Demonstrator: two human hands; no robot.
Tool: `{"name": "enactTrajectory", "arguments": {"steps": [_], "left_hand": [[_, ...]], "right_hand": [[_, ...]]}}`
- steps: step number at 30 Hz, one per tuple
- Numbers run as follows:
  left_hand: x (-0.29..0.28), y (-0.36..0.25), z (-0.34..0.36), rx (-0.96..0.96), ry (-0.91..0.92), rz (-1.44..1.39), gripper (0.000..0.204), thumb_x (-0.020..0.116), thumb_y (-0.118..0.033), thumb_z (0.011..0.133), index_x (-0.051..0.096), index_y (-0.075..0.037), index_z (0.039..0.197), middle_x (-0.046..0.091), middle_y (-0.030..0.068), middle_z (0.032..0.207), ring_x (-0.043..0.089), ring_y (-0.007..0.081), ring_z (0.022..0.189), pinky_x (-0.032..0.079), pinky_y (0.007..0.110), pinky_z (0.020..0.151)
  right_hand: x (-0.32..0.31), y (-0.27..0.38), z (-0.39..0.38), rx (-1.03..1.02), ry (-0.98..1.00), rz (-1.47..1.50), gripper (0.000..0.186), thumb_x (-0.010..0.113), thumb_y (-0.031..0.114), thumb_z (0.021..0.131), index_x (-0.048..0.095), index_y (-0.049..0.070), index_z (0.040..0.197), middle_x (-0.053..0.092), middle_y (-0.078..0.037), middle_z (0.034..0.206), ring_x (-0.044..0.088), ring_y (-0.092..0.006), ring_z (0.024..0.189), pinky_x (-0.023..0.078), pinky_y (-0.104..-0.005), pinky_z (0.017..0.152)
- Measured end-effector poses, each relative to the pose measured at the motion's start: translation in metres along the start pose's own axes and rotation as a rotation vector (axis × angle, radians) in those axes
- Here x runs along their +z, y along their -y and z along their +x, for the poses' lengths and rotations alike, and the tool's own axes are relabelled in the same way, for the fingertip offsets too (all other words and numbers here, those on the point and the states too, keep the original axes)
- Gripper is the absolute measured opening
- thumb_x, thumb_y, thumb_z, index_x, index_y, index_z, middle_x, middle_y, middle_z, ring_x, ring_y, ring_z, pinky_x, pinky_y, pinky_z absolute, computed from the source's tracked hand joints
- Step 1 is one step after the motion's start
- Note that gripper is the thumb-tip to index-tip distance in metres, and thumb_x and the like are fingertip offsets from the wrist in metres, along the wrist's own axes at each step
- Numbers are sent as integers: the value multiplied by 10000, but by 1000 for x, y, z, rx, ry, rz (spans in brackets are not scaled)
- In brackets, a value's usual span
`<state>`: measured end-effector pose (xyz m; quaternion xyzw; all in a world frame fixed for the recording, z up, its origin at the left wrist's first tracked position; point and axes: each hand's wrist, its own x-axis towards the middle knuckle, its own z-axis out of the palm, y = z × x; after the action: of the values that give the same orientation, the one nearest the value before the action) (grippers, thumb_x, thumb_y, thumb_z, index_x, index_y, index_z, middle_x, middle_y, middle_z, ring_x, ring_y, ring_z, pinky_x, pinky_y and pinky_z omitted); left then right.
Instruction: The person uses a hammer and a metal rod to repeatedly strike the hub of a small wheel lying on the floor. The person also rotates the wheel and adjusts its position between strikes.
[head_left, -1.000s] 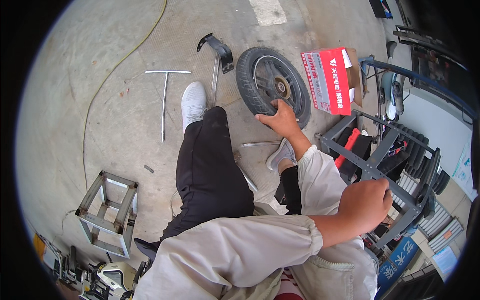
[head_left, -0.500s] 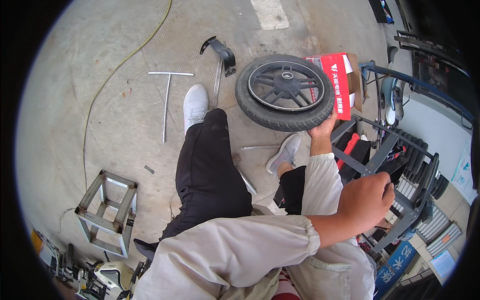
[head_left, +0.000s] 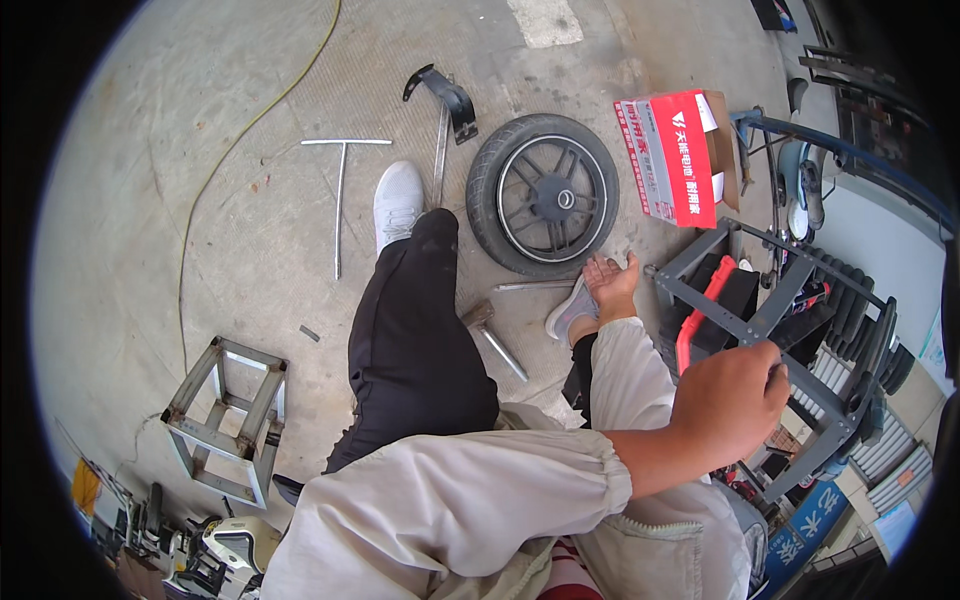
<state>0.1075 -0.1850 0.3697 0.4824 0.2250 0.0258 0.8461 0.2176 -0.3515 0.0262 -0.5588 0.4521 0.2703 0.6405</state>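
Observation:
A black spoked wheel with its tyre [head_left: 552,197] is on the concrete floor ahead of me, its hub facing up. Just off the tyre's near right edge, my right hand [head_left: 610,284] is palm up with its fingers spread and nothing in it. My left arm crosses over the right one. Its fist, my left hand [head_left: 732,405], is closed high on the right, in front of a grey metal frame [head_left: 745,320]. The inside of that fist is hidden, so any held thing cannot be made out.
Right of the wheel stands a red and white cardboard box [head_left: 675,160]. A T-shaped bar [head_left: 342,210], a curved black bracket [head_left: 445,98] and a hammer [head_left: 497,343] lie near my feet. A metal stool frame [head_left: 225,420] is at left, a yellow hose [head_left: 232,145] beyond it.
The wheel, held up at its edge by my right hand before, is now let go and lower, farther left. My right hand has drawn back and opened. The left fist keeps its shape.

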Motion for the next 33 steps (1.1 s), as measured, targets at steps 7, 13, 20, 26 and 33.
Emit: {"name": "enactTrajectory", "arguments": {"steps": [7, 13, 20, 26, 33], "left_hand": [[6, 12, 4, -18, -12, -13, 171, 556, -179, 887, 600, -34, 809, 635, 129, 676, 626, 328, 630, 460, 431, 578], [4, 5, 4, -26, -3, -29, 177, 563, -181, 896, 591, -28, 811, 607, 123, 646, 600, 327, 598, 442, 423, 563], [-20, 11, 5, -39, -123, -11, 153, 589, -155, 899, 582, -20, 829, 527, 79, 572, 507, 220, 493, 381, 351, 505], [-30, 25, -2, -38, -122, 13, 155, 594, -131, 898, 548, -19, 801, 483, 77, 564, 454, 212, 471, 348, 352, 489], [-40, 27, -3, -58, -103, 38, 190, 586, -120, 908, 497, -18, 774, 455, 87, 588, 428, 214, 490, 336, 351, 488]], "right_hand": [[76, 10, -16, -213, 422, -736, 543, 523, 418, 948, 510, 22, 1319, 623, -147, 1160, 606, -214, 996, 494, -336, 845], [106, -80, -34, -443, 803, -1508, 408, 584, 337, 916, 653, 23, 1168, 687, -79, 903, 636, -184, 850, 494, -302, 765], [97, -184, -37, -588, 935, -2140, 509, 656, 295, 821, 579, 112, 1290, 401, -162, 1406, 463, -359, 1262, 416, -428, 1023], [110, -211, -42, -638, 838, -2236, 472, 634, 187, 833, 567, 141, 1298, 263, -147, 1524, 407, -349, 1314, 401, -469, 1018], [113, -225, -32, -708, 809, -2250, 381, 559, 111, 852, 602, 123, 1231, 319, -137, 1479, 439, -318, 1291, 419, -462, 991]]}}
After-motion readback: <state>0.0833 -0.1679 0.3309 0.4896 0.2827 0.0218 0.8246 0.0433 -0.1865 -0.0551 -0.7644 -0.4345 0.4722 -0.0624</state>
